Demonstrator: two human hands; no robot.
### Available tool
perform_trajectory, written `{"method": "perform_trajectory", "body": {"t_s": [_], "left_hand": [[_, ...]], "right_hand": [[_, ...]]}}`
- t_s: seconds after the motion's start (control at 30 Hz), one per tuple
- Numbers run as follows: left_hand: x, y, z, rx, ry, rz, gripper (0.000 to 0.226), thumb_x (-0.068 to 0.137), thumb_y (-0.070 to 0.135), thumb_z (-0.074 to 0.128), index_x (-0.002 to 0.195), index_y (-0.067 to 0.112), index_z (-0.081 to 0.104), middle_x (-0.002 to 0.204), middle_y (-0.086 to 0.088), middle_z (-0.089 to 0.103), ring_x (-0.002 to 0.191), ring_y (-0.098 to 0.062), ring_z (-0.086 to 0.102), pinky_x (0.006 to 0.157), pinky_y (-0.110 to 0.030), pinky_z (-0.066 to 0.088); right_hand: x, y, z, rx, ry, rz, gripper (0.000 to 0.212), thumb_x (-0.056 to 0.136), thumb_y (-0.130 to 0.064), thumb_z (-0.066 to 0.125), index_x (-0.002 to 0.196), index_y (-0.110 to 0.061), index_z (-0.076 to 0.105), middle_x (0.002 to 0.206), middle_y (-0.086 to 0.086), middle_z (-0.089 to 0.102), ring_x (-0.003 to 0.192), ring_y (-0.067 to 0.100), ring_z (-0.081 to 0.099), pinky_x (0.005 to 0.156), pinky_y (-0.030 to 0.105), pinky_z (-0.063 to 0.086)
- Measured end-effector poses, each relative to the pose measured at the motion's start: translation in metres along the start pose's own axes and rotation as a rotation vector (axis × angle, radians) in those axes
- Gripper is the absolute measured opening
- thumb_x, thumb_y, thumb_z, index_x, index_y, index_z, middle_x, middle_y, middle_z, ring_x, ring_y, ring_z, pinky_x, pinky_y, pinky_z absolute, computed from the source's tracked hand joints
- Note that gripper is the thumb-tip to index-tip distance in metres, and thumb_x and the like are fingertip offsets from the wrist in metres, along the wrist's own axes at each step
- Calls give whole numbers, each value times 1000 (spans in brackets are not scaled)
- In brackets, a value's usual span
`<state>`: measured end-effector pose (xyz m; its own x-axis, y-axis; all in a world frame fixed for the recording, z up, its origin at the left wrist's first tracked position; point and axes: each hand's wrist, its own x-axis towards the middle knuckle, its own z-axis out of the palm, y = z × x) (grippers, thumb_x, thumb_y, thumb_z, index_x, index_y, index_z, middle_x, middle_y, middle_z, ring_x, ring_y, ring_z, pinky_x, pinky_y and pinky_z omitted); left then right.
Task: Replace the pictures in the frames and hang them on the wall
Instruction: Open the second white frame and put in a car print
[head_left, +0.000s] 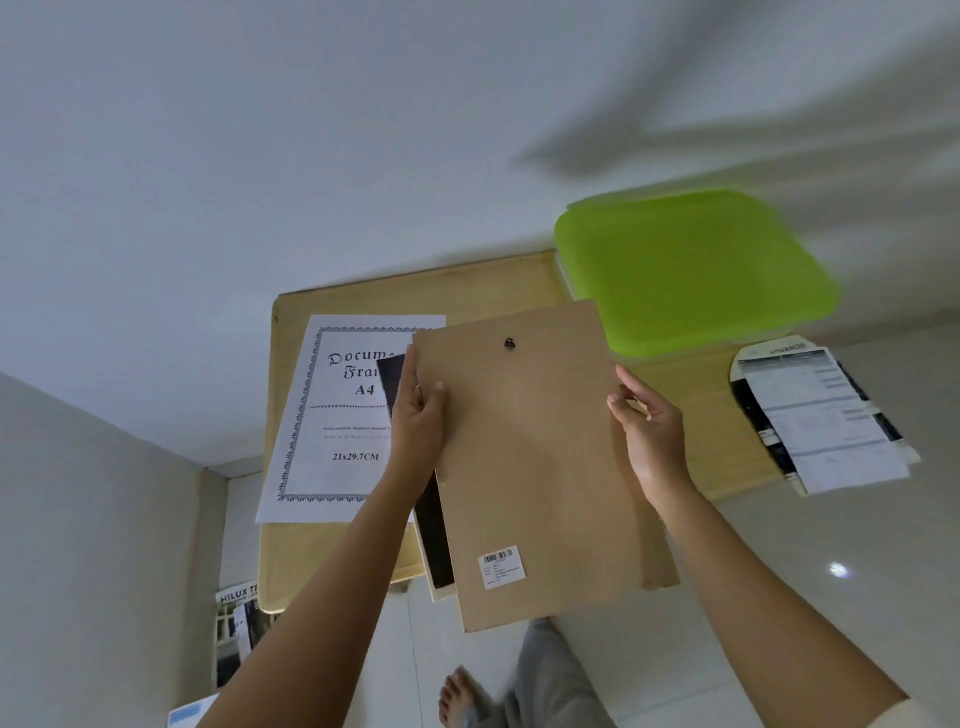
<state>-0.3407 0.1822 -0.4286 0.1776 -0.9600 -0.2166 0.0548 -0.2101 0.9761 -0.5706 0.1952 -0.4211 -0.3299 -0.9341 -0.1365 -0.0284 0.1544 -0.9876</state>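
Only the head view here, so this is everything we've got.

The main thing is the backing board of a picture frame. It's a flat rectangle of plain brown fibreboard, matte and smooth-looking. There's a small dark metal hanger near its top edge and a white barcode sticker low down. It's lifted off the table and tilted a bit, and it sits right between both hands.

Just under it, poking out on the left, we can see the frame itself. That's a dark, flat surface with a pale wooden edge, and it hangs over the near edge of the light wood table.

The left hand grips the board's left edge, with the thumb lying on the face and the fingers wrapped behind. The right hand holds the right edge higher up, with its curled fingertips pinching the side. So both hands are closed on the board.

Left of the board, a white paper insert lies flat on the table. It has an ornate printed border and reads "A4" and "21x29.7CM", and the frame covers part of it.

At the far right corner there's a glossy lime-green plastic lid with rounded corners. Next to that is a flattened printed carton, which overhangs the table's right side.

Down on the pale tiled floor, a magazine leans by the wall. We can also see a bare foot below a grey trouser leg.
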Motion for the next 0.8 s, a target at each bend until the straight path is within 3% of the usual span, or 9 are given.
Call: {"method": "perform_trajectory", "body": {"t_s": [0.1,0.27,0.37,0.43,0.53,0.67,0.8], "left_hand": [[-20,-11,25,44,-77,-37,62,96,12,45,146,36,18,124,0,57,98,-20,59,92,-45,49],[-51,-32,80,142,-157,-84,64,95,14,48,147,36,17,111,-2,58,91,-20,56,85,-41,49],[-63,-41,113,168,-208,-164,65,95,13,46,147,35,15,97,-8,55,86,-23,53,80,-38,49],[-69,-42,134,196,-229,-199,68,92,15,48,148,35,14,91,-12,53,83,-24,53,77,-38,47],[-72,-46,161,239,-259,-247,82,75,27,51,147,35,12,125,-7,56,104,-26,58,91,-44,50],[-68,-49,188,344,-261,-258,83,81,21,59,149,28,11,141,-6,43,118,-28,51,96,-47,47],[-59,-51,200,457,-154,-223,79,86,15,62,148,16,14,146,-8,28,127,-25,39,101,-32,37]], "right_hand": [[-18,6,-39,-41,56,5,42,88,4,56,129,-3,50,107,2,54,112,10,49,80,-3,38],[-39,19,-107,-117,125,75,41,89,-1,56,129,-9,53,114,4,57,113,8,49,90,6,40],[-39,29,-144,-187,158,109,40,89,-3,56,128,-10,54,125,7,58,98,1,54,80,6,40],[-35,35,-165,-231,164,138,39,90,-4,56,128,-11,55,121,9,60,88,-3,54,84,13,42],[-22,41,-191,-275,171,185,38,90,-6,57,126,-15,56,109,5,62,91,10,58,98,35,46],[4,47,-207,-405,142,142,37,91,-10,55,128,-15,55,117,6,60,96,11,54,87,19,40],[29,52,-204,-521,50,93,43,91,-13,55,133,-14,50,115,12,54,89,12,51,79,13,35]]}}
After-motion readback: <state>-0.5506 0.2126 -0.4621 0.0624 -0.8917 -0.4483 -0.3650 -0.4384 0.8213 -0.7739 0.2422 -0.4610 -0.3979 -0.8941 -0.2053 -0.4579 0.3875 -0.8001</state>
